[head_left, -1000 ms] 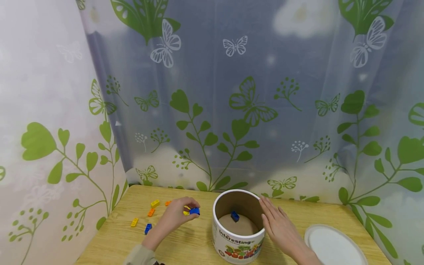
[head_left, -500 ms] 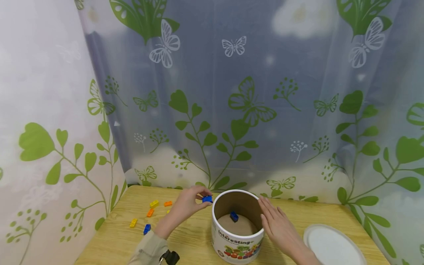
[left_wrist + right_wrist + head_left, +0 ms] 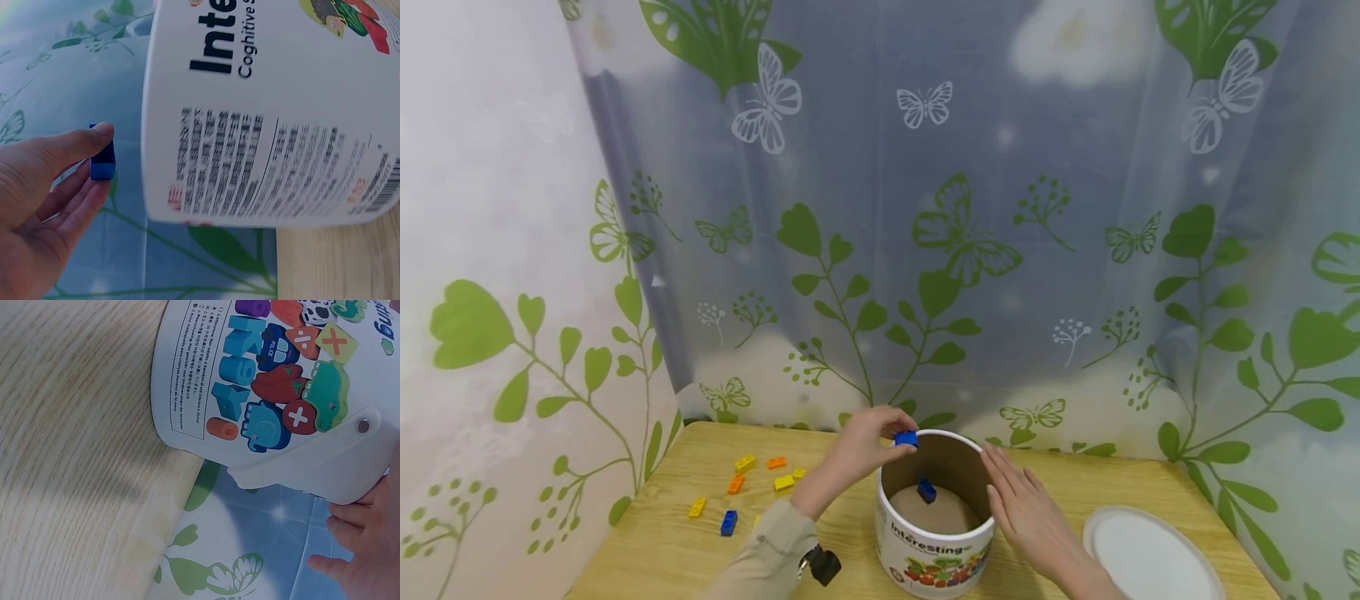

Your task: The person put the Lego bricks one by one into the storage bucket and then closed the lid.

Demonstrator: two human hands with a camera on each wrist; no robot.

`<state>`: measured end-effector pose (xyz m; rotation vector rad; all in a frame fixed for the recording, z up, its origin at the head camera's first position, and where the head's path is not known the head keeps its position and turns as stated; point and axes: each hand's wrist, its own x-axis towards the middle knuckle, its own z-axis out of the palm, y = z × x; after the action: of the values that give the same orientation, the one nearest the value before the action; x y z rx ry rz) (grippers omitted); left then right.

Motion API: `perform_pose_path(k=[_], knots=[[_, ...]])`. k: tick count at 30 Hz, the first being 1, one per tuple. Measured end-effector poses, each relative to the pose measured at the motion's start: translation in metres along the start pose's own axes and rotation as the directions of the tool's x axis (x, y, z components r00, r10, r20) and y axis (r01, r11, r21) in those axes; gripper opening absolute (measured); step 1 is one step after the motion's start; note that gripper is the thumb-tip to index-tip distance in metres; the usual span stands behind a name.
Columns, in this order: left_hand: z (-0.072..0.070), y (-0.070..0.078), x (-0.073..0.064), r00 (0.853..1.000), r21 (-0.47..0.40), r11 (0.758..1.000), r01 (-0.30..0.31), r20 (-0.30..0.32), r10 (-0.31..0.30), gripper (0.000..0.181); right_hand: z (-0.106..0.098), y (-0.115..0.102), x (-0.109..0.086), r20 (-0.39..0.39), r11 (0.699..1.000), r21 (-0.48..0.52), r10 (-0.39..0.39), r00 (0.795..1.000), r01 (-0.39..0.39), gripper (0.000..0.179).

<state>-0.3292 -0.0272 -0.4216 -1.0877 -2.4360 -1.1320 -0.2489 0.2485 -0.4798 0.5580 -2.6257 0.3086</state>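
Observation:
My left hand (image 3: 862, 446) pinches a blue building brick (image 3: 906, 438) between thumb and fingers, at the left rim of a white round bucket (image 3: 934, 554). In the left wrist view the same brick (image 3: 102, 159) shows end-on beside the bucket's printed wall (image 3: 250, 144). Inside the bucket, on its brown bottom, lies another blue brick (image 3: 927, 490). My right hand (image 3: 1030, 517) rests with straight fingers against the bucket's right rim. Seen from the right wrist, those fingers (image 3: 353, 522) lie by the white carrying handle (image 3: 312, 469).
Left of the bucket, several loose bricks lie on the wooden table (image 3: 655, 558): yellow (image 3: 784, 482), orange (image 3: 736, 484) and blue (image 3: 728, 523). A white round lid (image 3: 1150, 554) lies at the right. A patterned curtain (image 3: 880, 250) hangs behind the table.
My left hand has carried the blue brick rightward and up, from over the table to the bucket's left rim. My right hand has stayed at the right rim.

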Motion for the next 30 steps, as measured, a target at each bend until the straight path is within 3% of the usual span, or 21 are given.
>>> perform_pose_path(k=[6,16,23,30], knots=[[0.015,0.002,0.010,1.000,-0.015,1.000,-0.024,0.009,0.024,0.022,-0.001,-0.001,0.000,0.007,1.000,0.003,0.000,1.000,0.000,0.049],[0.038,-0.007,0.013,0.998,0.050,0.999,0.008,0.065,-0.011,0.021,-0.001,-0.001,0.001,0.029,1.000,0.008,0.020,0.999,-0.020,0.049],[0.044,-0.008,0.012,0.994,0.068,0.996,0.054,0.094,-0.060,0.018,-0.002,-0.002,0.000,0.020,1.000,0.009,0.021,1.000,-0.021,0.049],[0.048,-0.010,0.012,0.993,0.113,0.992,0.049,0.106,-0.061,0.020,-0.002,-0.001,0.000,0.016,1.000,0.015,0.018,1.000,-0.018,0.049]])
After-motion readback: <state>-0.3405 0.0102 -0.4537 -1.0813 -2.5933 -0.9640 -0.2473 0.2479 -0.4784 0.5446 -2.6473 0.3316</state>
